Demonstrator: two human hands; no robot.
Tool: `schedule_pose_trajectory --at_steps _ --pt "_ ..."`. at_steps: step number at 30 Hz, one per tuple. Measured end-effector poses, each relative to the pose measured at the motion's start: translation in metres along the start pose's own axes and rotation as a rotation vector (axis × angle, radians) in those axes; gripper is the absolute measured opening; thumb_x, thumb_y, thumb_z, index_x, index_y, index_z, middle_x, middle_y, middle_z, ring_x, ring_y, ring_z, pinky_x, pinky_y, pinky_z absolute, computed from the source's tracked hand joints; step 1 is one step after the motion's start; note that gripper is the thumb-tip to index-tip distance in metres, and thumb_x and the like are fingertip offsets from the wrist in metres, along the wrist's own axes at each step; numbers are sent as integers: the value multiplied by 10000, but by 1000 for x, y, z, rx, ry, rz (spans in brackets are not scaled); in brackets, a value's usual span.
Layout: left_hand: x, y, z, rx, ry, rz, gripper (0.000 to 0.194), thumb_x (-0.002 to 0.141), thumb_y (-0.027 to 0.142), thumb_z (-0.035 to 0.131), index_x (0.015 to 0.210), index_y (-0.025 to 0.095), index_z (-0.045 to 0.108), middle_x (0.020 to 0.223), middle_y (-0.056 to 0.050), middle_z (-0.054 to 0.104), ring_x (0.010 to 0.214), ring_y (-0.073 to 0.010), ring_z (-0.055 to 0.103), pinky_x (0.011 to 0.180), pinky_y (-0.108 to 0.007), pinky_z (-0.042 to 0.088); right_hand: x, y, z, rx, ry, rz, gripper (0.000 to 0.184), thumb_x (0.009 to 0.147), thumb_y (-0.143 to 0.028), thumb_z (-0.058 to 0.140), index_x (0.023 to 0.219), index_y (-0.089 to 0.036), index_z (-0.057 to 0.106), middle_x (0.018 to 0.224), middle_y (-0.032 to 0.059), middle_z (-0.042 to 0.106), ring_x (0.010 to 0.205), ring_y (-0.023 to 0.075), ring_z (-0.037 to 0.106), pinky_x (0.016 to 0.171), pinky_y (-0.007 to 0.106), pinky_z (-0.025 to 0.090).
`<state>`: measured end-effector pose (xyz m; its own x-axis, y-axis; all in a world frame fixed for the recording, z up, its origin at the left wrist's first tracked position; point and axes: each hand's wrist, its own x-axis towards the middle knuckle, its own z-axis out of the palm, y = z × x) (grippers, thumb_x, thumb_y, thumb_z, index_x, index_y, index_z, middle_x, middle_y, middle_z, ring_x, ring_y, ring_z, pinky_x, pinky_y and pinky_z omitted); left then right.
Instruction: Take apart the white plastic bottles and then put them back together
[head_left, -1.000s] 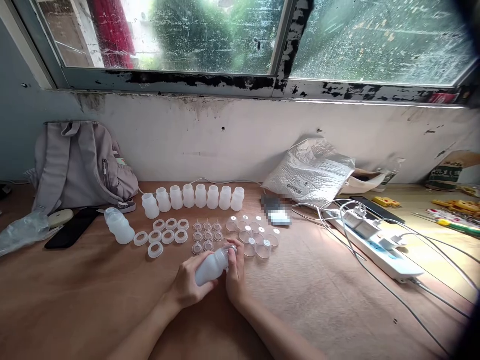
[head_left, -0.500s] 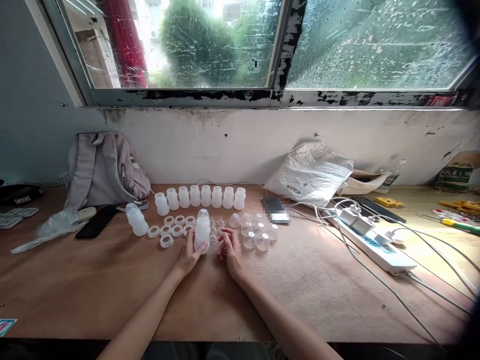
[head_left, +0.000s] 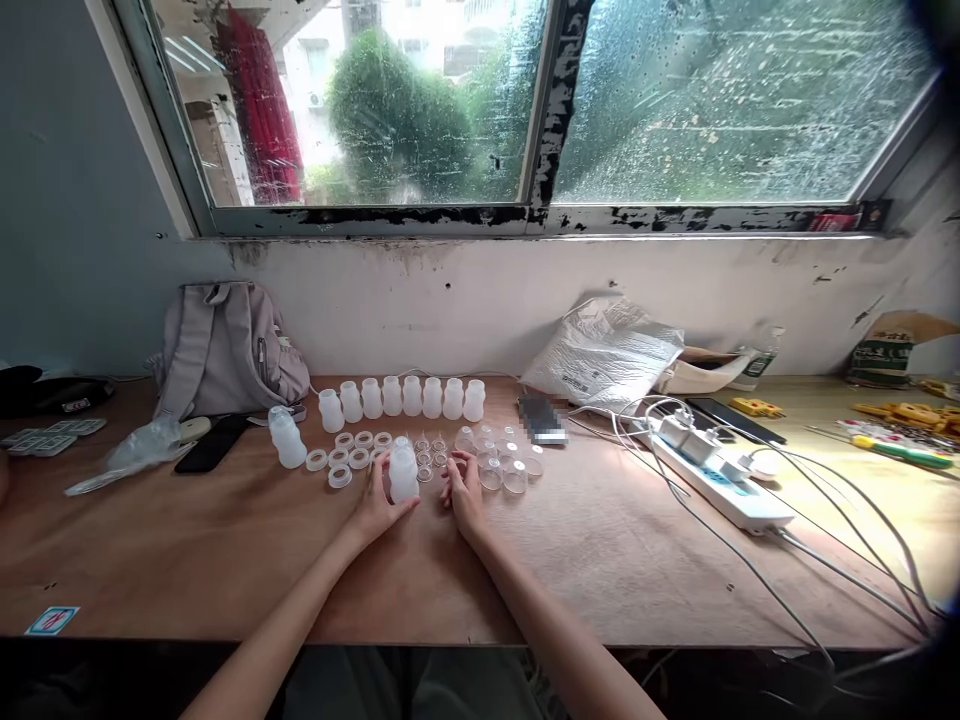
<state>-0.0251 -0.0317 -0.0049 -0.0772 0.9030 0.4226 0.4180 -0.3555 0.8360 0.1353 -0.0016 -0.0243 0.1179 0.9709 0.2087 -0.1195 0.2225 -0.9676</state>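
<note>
Currently, frosted bottle (head_left: 403, 472) upright, left hand (head_left: 376, 512) around it.

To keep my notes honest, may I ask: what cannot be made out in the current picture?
Head view:
- Bottle by the left hand: cloudy wall hides any contents.
- Rings: that hand covers part of the group; exact count uncertain.
- Dark object: pixelation hides its details.
- Silver bag: its print is too small to read.

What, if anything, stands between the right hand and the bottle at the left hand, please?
Nothing visible stands squarely between the right hand and the upright bottle at the left hand: bare tabletop shows in the gap. The nearest small clear part lies toward the gap's far side.
</note>
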Motion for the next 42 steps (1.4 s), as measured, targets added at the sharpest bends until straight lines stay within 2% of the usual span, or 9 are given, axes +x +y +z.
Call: schedule_pose_trajectory --at_steps 4,7,11,16,22,29,35,39,42 --pt "20 39 -21 275 29 190 539 675 373 588 1150 204 397 1063 -80 502 941 -197 509 804 -335 414 1 2 0 7 -3 7 299 770 -447 459 959 -223 395 662 -48 491 329 48 415 268 160 310" --pt "41 65 -34 436 -167 226 351 689 411 550 978 212 541 937 -42 559 835 -180 536 741 -301 423 2 1 0 0 -10 10 286 770 -443 459 946 -225 398 656 -51 487 326 48 414 267 160 306" --pt "73 83 -57 577 -395 185 304 676 433 535 881 218 599 818 -12 608 721 -163 552 643 -258 418 2 -2 0 -9 -19 19 267 776 -441 447 924 -224 405 645 -53 477 326 49 414 270 160 301" --pt "117 82 -109 734 -288 83 332 683 425 502 925 221 602 891 -15 634 788 -176 568 669 -244 412 1 -5 -1 -23 -44 20 265 777 -442 442 913 -215 416 638 -49 476 328 50 417 280 163 308" --pt "145 41 -148 952 -79 -117 376 654 341 546 987 166 574 948 -71 633 847 -205 575 711 -256 427 3 -2 0 -31 -46 25 281 766 -452 455 905 -209 426 632 -45 482 322 55 418 285 173 319" --pt "143 0 -150 1049 25 -214 368 669 285 503 998 130 566 1034 -150 587 923 -288 546 732 -338 414 3 -2 0 -13 -40 31 307 753 -472 467 898 -203 437 616 -46 486 321 57 416 277 171 319" --pt "140 -8 -147 1101 51 -229 307 696 244 459 962 129 559 949 -160 607 928 -305 527 813 -423 347 2 -1 -1 -17 -44 39 294 747 -469 470 888 -212 450 621 -46 496 333 64 424 280 176 322" --pt "128 0 -129 1089 165 -42 355 734 207 412 1074 139 485 1162 -153 495 1118 -296 376 936 -456 210 3 0 -1 -73 -50 35 275 722 -448 502 860 -213 465 608 -46 493 343 77 429 281 190 331" --pt "105 -1 -98 981 86 88 279 780 256 362 989 163 522 1055 -121 551 1000 -255 458 870 -392 307 3 1 -1 -185 -83 20 208 699 -388 525 802 -211 494 602 -34 503 382 99 455 303 207 352"
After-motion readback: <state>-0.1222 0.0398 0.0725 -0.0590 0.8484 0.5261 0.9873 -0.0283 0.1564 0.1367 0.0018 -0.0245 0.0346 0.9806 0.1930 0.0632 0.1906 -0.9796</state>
